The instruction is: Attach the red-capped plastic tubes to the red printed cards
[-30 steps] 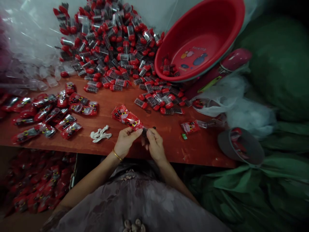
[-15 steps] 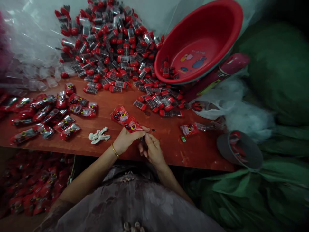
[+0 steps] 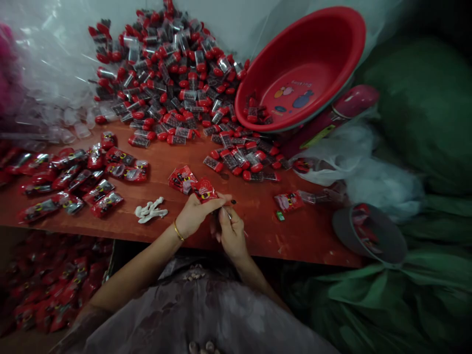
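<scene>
My left hand [image 3: 195, 215], with a gold bangle at the wrist, is closed on a red printed packet [image 3: 205, 190] near the table's front edge. Against it, my right hand [image 3: 232, 235] is closed with the fingertips pinched together. Something thin and pale shows at its fingers, too small to name. Just beyond my left hand lies more red printed packaging [image 3: 182, 178]; whether it is separate from the held packet is unclear. A tangled white string [image 3: 150, 210] rests left of my hands. A small dark round piece [image 3: 233, 202] lies just past my fingertips.
Clear tubes with red caps and dark contents [image 3: 177, 88] are heaped at the back. A red basin [image 3: 306, 64] leans behind right. Filled red packets [image 3: 68, 172] lie left, a grey bowl [image 3: 342, 231] right. Another red packet [image 3: 288, 200] lies near a green piece [image 3: 280, 216].
The red packaging beyond my left hand now shows as two parts at different angles. My right hand has shifted slightly down, and a thin pale thing now shows at its fingers.
</scene>
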A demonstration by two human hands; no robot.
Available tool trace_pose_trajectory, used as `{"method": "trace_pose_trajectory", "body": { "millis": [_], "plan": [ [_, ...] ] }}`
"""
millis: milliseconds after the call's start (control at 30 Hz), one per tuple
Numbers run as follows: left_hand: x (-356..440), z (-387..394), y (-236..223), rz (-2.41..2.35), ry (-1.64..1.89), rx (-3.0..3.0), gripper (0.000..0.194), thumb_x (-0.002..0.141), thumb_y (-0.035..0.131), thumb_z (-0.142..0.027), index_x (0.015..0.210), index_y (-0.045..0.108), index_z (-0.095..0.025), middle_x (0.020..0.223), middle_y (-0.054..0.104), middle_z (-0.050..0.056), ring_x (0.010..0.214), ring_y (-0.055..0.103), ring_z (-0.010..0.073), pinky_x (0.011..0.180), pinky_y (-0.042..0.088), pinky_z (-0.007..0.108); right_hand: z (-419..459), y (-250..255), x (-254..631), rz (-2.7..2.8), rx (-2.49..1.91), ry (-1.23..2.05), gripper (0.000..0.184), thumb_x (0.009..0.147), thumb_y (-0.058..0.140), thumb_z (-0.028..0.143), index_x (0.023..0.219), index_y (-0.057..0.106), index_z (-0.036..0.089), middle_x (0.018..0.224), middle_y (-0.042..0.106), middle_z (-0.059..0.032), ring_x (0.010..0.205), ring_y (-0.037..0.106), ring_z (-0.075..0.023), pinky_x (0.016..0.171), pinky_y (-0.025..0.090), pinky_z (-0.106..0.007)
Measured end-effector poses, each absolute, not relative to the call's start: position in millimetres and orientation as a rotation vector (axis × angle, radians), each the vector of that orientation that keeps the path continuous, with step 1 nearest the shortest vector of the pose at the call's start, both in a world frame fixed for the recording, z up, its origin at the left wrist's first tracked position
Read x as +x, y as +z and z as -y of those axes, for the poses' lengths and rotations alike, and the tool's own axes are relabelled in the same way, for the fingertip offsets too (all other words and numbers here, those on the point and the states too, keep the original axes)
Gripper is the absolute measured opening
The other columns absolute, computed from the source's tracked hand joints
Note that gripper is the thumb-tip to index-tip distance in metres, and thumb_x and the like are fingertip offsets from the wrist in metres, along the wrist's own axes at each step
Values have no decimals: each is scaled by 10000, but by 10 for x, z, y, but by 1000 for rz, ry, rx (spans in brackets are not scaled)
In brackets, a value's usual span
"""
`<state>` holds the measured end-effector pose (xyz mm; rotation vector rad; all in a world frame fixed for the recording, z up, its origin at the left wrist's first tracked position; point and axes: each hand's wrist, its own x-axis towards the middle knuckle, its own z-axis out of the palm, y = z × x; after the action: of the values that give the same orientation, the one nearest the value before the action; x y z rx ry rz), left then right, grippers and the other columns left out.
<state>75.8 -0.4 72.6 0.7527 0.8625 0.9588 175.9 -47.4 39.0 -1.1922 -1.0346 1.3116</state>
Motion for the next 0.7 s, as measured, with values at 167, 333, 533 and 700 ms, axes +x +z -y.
{"method": "trace_pose_trajectory", "body": {
  "millis": [167,333,533,700],
  "plan": [
    [806,57,769,-790,783,821,480,704,652,-453,1066,641,-137,527,635,17,300,504,123,304,390,222,471,385,1724,708,-1047,1447,393,795,521,595,723,490,210,395,450,106,255,239,-32,293,312,-174],
    [848,178,688,-795,811,941,522,672,695,-464,1057,608,-122,503,556,-47,371,531,99,349,402,183,440,476,1725,556,-1047,1394,496,737,538,660,589,462,193,394,418,97,270,276,-26,284,286,-159],
    [815,141,578,-836,1125,887,352,767,591,-501,730,576,-151,520,543,-42,400,487,67,415,426,191,413,429,1722,698,-1074,1304,478,804,474,621,599,465,190,451,468,78,290,300,-28,305,271,-167],
    [855,133,580,-892,1061,901,338,745,628,-464,676,608,-134,473,512,-47,402,456,71,394,385,190,463,349,1693,867,-1264,964,336,867,448,502,719,494,204,541,519,66,384,411,-58,357,321,-174]
  ]
}}
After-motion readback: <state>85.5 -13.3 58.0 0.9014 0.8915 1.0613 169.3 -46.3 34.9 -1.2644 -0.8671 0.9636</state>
